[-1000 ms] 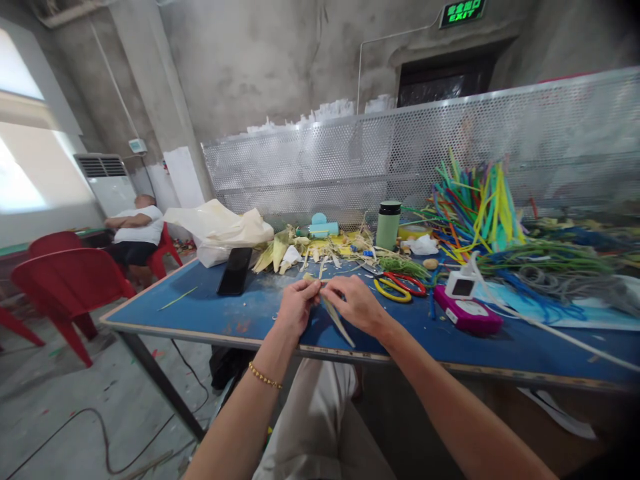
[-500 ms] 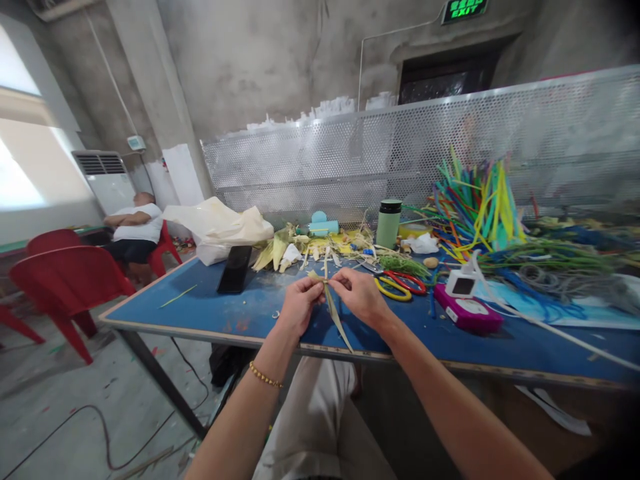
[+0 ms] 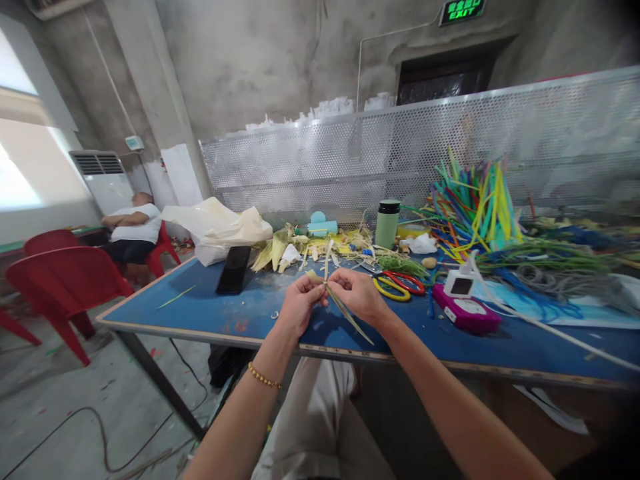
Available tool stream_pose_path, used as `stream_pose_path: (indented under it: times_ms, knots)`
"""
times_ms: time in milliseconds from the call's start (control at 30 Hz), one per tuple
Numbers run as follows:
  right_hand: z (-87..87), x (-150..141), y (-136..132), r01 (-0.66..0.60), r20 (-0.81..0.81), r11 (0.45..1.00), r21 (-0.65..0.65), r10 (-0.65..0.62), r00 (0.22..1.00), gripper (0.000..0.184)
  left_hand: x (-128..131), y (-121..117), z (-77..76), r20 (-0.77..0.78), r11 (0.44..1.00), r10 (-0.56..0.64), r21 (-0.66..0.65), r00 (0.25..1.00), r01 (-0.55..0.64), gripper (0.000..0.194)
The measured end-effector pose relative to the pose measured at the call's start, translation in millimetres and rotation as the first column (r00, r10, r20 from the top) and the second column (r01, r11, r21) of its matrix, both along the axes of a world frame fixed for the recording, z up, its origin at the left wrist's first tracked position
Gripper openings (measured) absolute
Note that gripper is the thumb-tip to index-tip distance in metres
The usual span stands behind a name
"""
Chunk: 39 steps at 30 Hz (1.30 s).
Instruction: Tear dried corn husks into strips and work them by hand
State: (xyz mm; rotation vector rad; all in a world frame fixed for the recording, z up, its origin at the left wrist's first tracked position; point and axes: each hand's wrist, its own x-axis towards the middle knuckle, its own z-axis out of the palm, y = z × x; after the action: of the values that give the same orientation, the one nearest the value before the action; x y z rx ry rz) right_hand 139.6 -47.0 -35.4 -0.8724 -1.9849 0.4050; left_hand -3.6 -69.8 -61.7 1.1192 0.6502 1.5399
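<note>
Between my two hands, above the front edge of the blue table, is a pale green-tan strip of dried husk or leaf. One long end slants down to the right, and a thinner piece points up from where my fingers meet. My left hand, with a gold bead bracelet on its wrist, pinches the strip near its middle. Fingers of my right hand are closed on the same spot, touching the left fingertips. The exact crossing of the pieces is hidden by the fingers.
Scissors with red and yellow handles lie right of my hands. Behind stand husk scraps, a green bottle and colourful strips. A phone lies left; a purple box right. A person sits far left.
The long lower end of the strip has swung to the right. Both hands stay in nearly the same place, still pinching the strip.
</note>
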Motion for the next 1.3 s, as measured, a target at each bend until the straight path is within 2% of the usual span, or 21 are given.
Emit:
stream_pose_path:
  times_ms: [633,833,1000,1167,1300]
  knots:
    - [0.7,4.0,5.3,-0.054,0.039,0.999,-0.005,0.054,0.998,0.015,-2.5,-1.0,1.5,-0.005,0.999,-0.044,0.004,0.999,0.044,0.028]
    - [-0.6,2.9,4.0,-0.019,0.043,1.0,0.018,0.019,0.999,0.015,-1.6,-0.3,0.2,-0.008,0.999,-0.041,0.032,0.999,0.041,0.026]
    - [-2.3,1.1,2.8,0.033,0.062,0.998,0.047,-0.036,0.997,0.018,0.1,0.3,-0.5,-0.023,0.999,0.009,0.038,1.0,-0.009,0.026]
    - [-0.8,1.6,8.2,-0.035,-0.066,0.999,-0.033,0.033,0.997,0.019,-0.1,0.9,-1.6,-0.06,0.999,0.025,0.045,0.998,-0.022,0.026]
    - [-1.6,2.9,12.8,-0.004,-0.11,0.999,-0.033,0.0,0.994,0.023,-0.1,0.3,-1.9,-0.156,0.998,0.053,0.053,0.986,-0.045,0.022]
